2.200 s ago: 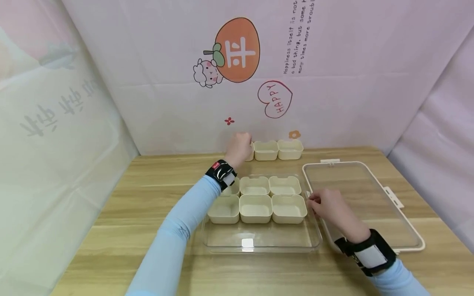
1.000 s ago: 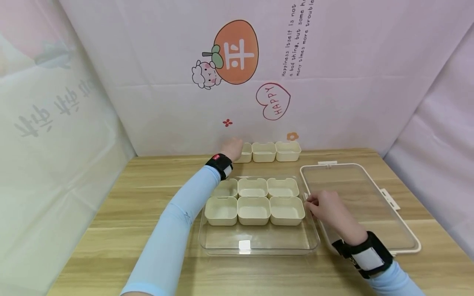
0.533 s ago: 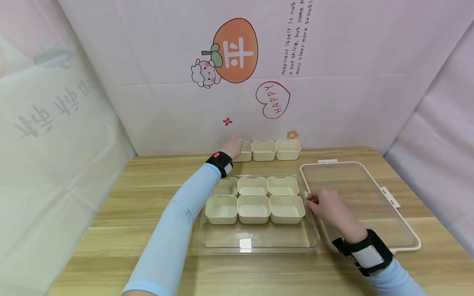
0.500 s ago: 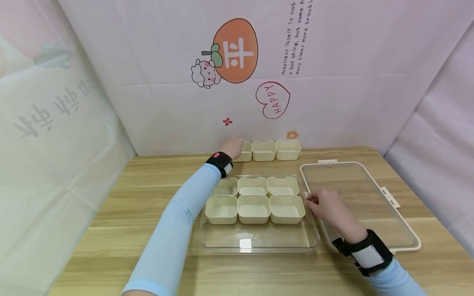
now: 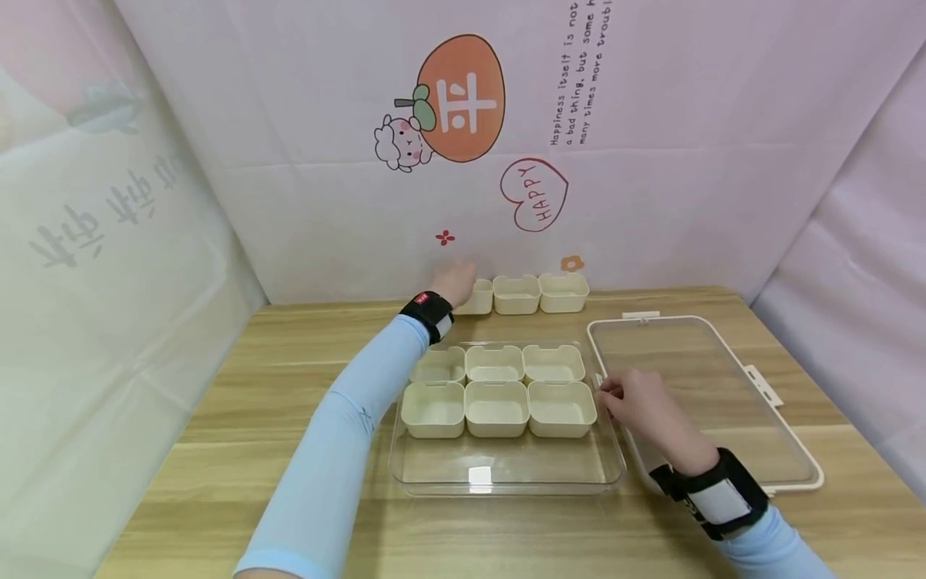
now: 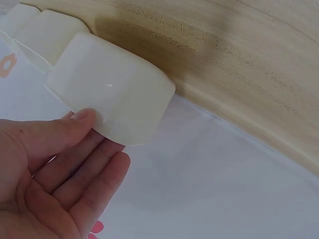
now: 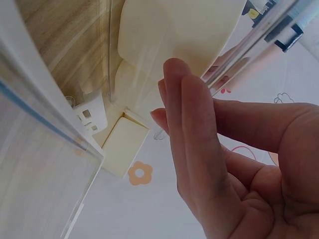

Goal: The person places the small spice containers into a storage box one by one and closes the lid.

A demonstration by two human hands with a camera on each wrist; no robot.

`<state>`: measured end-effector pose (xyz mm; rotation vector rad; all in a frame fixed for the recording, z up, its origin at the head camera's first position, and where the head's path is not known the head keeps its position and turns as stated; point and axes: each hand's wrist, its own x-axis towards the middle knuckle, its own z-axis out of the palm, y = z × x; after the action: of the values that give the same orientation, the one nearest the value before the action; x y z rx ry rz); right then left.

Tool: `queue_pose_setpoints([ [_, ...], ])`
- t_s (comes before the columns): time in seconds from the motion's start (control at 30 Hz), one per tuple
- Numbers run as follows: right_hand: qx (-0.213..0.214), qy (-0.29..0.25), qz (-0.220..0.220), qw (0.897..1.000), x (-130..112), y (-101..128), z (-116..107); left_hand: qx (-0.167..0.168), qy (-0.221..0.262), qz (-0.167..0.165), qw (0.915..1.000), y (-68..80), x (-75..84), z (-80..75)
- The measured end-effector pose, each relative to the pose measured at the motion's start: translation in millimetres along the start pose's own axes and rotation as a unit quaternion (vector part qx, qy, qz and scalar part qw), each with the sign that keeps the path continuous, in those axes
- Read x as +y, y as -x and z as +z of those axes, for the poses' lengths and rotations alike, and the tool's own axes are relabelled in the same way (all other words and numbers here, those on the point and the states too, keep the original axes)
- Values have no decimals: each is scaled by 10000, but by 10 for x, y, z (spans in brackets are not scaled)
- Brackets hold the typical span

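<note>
6 cream cups [image 5: 496, 386] in 1 clear tray [image 5: 506, 478], 3 by wall; left hand [image 5: 453, 281] pinching end cup [image 6: 112, 89], right hand [image 5: 637, 400] loose.

Matt cream plastic cups [image 5: 497, 408] sit in a glossy clear plastic tray [image 5: 506, 478] on a smooth wood-grain table [image 5: 239, 402].

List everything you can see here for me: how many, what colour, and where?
cups in the tray: six, cream, two rows of three at the tray's far end
cups by the wall: three, cream, in a row at the table's far edge
clear tray: one, transparent, table centre
lid: one, clear with cream rim, flat to the tray's right
table: one, light wood
backdrop: pale pink, cartoon prints
left hand: pinches the leftmost wall cup
right hand: fingers at the tray's right edge
</note>
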<state>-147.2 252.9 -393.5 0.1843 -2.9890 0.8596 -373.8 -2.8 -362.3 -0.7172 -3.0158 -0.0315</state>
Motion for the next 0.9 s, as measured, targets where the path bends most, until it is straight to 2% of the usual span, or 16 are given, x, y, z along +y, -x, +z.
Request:
queue_pose_setpoints([
  [0.2,-51,-18,22,10000,-4,7,9,124,-137,116,9998,39,-23,-7],
  [0.47,4,-29,9,10000,4,26,4,79,245,128,9996,118,-41,-54],
  [0.77,-49,-21,41,10000,-3,16,-21,536,468,430,9965,325,-52,-194],
  [0.9,-43,9,-28,10000,-11,15,-28,667,546,439,9953,433,-71,-211],
])
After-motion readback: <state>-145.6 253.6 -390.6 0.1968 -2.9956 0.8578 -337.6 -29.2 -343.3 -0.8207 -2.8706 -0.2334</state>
